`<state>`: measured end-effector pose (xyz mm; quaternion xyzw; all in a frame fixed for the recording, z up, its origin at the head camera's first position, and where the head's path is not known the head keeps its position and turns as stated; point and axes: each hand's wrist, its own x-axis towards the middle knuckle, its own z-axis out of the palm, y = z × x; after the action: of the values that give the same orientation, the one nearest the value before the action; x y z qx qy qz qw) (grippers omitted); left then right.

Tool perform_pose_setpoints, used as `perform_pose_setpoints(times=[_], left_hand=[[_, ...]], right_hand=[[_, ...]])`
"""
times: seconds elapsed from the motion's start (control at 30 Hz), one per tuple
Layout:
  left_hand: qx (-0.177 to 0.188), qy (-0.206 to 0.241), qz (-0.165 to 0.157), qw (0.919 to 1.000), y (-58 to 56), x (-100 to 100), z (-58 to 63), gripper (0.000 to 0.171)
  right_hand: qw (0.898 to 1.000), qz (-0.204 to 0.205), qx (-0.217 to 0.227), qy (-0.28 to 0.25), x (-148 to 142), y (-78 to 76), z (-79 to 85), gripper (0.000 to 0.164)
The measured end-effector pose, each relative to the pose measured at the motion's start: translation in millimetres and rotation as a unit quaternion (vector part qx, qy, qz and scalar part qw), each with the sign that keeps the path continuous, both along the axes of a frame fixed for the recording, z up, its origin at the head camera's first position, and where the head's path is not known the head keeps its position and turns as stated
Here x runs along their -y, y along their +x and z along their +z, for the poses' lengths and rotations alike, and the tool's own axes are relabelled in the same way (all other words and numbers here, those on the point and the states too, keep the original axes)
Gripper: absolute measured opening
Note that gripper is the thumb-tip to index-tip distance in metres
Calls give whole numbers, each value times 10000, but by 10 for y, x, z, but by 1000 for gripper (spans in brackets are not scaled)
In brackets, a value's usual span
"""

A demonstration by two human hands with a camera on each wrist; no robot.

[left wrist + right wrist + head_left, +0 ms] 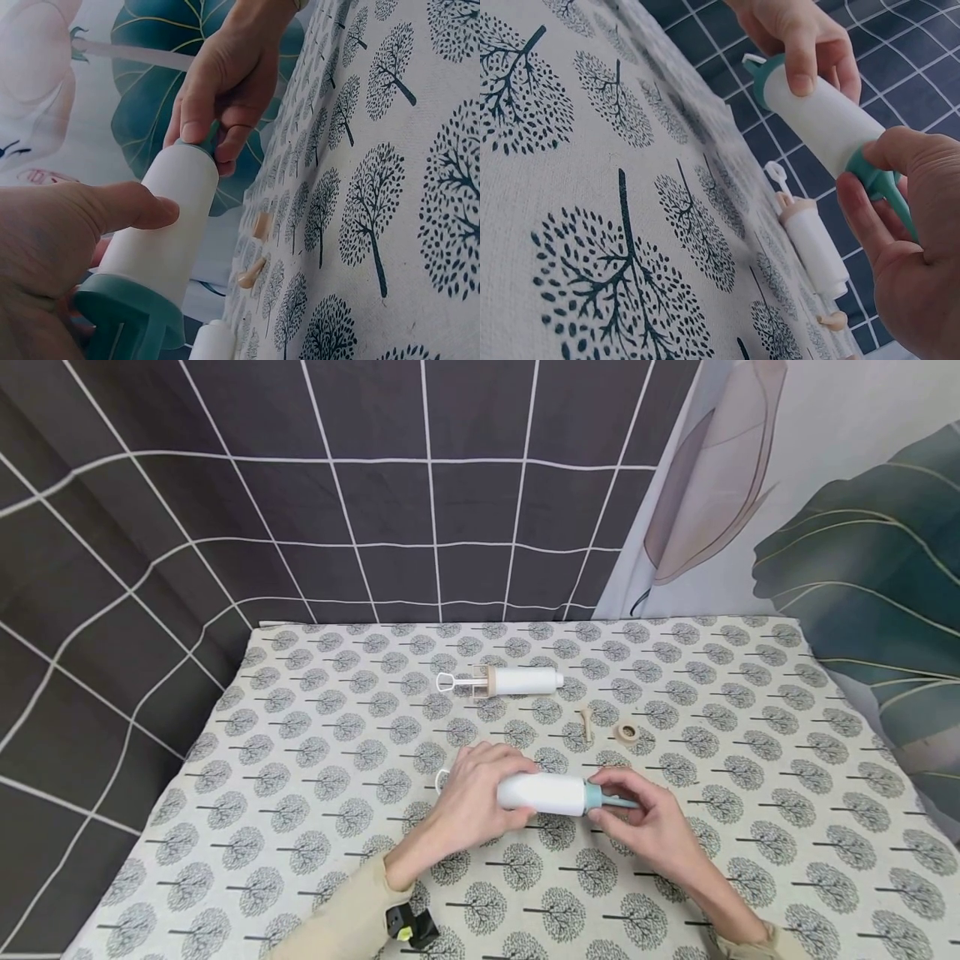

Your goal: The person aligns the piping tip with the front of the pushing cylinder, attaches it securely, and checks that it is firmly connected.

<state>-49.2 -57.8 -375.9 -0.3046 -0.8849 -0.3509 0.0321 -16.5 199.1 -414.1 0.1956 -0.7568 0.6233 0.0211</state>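
A white plunger syringe (547,795) with green end fittings lies sideways between my two hands, over the middle of the table. My left hand (476,789) grips its white barrel, thumb along the near side. Behind that hand sits the wide green flange (139,304) at the plunger end, and a white loop handle (442,781) sticks out to the left. At the opposite end, my right hand (645,818) pinches the green collar (593,796) between thumb and fingers. A thin green nozzle (900,210) points out from this collar under the right palm.
Farther back on the tree-print tablecloth (360,868) lies a second white syringe (525,682) with a beige collar and loop handle. To its near right are a small beige nozzle (587,725) and a beige ring (627,732). A dark grid curtain (375,502) hangs behind the table.
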Motion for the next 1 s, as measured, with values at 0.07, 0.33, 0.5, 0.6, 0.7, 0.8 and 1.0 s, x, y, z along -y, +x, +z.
perform_pose_setpoints(times=[0.07,0.33,0.5,0.6,0.7,0.8,1.0], left_hand=[[-18,6,4,10000,0,2,1,47],[-20,32,0,10000,3,2,-3,47],[-69,37,-5,10000,11,1,-11,46],[-120,52,-24,9999,13,4,-14,46],[-161,80,-40,9998,12,6,-19,46],[-191,88,-36,9998,9,7,-22,46],[-253,24,-12,9997,3,8,-28,46]], right_hand=[[10000,-28,78,23,2,-5,9,38],[9988,-220,372,244,-3,-7,16,32],[9970,-230,718,187,8,9,38,31],[9949,-230,975,105,13,21,51,31],[9926,-224,1191,54,16,29,61,31],[9912,-170,1313,13,19,28,67,31],[9903,2,1387,-59,17,10,61,28]])
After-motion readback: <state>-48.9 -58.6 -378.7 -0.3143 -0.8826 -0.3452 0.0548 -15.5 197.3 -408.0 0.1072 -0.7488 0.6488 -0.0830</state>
